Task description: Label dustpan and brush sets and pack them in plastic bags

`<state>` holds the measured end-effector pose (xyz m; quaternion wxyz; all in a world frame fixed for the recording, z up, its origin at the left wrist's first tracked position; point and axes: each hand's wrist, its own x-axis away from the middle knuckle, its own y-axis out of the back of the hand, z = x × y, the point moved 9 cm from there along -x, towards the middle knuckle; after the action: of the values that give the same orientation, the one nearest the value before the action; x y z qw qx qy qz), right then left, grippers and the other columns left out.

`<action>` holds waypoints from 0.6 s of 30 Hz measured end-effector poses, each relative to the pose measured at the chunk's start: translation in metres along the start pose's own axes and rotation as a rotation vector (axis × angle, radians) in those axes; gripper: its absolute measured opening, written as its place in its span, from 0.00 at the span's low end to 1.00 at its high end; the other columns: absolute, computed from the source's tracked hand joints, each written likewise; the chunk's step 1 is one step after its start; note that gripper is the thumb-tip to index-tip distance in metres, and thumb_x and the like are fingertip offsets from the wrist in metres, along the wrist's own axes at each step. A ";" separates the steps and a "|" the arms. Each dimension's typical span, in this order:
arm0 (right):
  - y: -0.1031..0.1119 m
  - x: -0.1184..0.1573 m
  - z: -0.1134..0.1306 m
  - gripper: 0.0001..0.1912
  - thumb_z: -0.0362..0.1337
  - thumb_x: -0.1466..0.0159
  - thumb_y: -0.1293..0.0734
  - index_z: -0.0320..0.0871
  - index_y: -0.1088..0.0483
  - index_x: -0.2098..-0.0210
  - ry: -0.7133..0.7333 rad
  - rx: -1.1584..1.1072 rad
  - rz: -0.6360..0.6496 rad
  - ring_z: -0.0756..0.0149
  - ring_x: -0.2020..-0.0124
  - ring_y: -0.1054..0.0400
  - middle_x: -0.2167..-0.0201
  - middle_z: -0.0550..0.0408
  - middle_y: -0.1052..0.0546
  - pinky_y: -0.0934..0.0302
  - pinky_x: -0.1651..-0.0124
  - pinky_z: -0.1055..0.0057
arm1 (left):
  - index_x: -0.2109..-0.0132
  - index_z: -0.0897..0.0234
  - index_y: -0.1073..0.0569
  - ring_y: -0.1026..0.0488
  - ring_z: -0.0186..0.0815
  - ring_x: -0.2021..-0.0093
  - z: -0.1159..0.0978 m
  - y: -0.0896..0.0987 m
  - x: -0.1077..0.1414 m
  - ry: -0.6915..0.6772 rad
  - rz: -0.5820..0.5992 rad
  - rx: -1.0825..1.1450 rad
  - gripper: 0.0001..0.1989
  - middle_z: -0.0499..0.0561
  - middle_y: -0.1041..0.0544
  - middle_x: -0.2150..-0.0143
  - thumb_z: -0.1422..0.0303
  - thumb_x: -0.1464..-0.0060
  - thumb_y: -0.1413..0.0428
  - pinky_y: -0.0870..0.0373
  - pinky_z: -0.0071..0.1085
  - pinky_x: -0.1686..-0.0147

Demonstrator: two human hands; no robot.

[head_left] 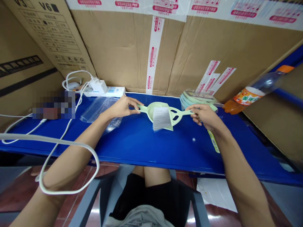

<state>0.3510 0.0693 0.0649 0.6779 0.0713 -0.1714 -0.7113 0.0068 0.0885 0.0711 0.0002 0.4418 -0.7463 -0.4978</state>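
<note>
the left hand (125, 107) is closed in a pinch on the end of the light green dustpan (150, 108), with the thumb and fingers on its thin handle. the right hand (204, 116) is closed on the handle of the small brush (175, 115), with the thumb and first finger near the handle's end and the other fingers bent below. the dustpan and brush are in front of the person, between the two hands, with their handles pointing out to the sides. the brush hairs lie over the pan and hide part of it. i cannot tell if the two things touch the table (151, 146).

blue table top shows between the brush and the near edge. at the back, a tall cardboard wall (123, 47) stands up behind the hands. a clear bag (97, 110) lies by the left hand, in front of a white power strip (115, 91). a wrapped green pile (199, 99) is just behind the right hand, and a bottle (255, 91) with an orange cap leans at the right side.

the dustpan looks smooth and hard, with a round back. the brush has straight grey hairs and holes in its green top. the bag is thin, shiny and wrinkly. a white cord (93, 150) makes a big loop in front of the left arm.
</note>
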 end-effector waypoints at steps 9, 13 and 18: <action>0.054 0.025 0.048 0.07 0.40 0.33 0.30 0.47 0.26 0.67 0.773 -0.216 -0.464 0.73 0.85 0.50 0.82 0.64 0.42 0.55 0.82 0.73 | 0.65 0.63 0.15 0.13 0.42 0.56 -0.002 -0.012 -0.002 0.001 0.010 0.044 0.11 0.58 0.12 0.48 0.59 0.41 0.30 0.21 0.36 0.53; 0.053 0.054 0.055 0.11 0.40 0.26 0.36 0.46 0.22 0.57 0.924 -0.005 -0.705 0.71 0.83 0.46 0.79 0.63 0.38 0.53 0.79 0.70 | 0.59 0.64 0.16 0.14 0.43 0.53 -0.012 -0.020 -0.004 0.026 -0.016 0.095 0.12 0.59 0.12 0.49 0.60 0.42 0.30 0.20 0.35 0.55; 0.057 0.037 0.048 0.13 0.46 0.27 0.33 0.46 0.22 0.52 0.798 -0.083 -0.643 0.71 0.84 0.48 0.80 0.65 0.41 0.54 0.80 0.71 | 0.56 0.64 0.17 0.14 0.42 0.55 -0.030 -0.030 -0.006 0.032 -0.005 0.167 0.12 0.58 0.12 0.49 0.62 0.42 0.30 0.19 0.35 0.54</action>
<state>0.3859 0.0384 0.1340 0.4397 0.3594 0.1594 -0.8075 0.0434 0.0667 0.0661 -0.0259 0.4500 -0.7842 -0.4266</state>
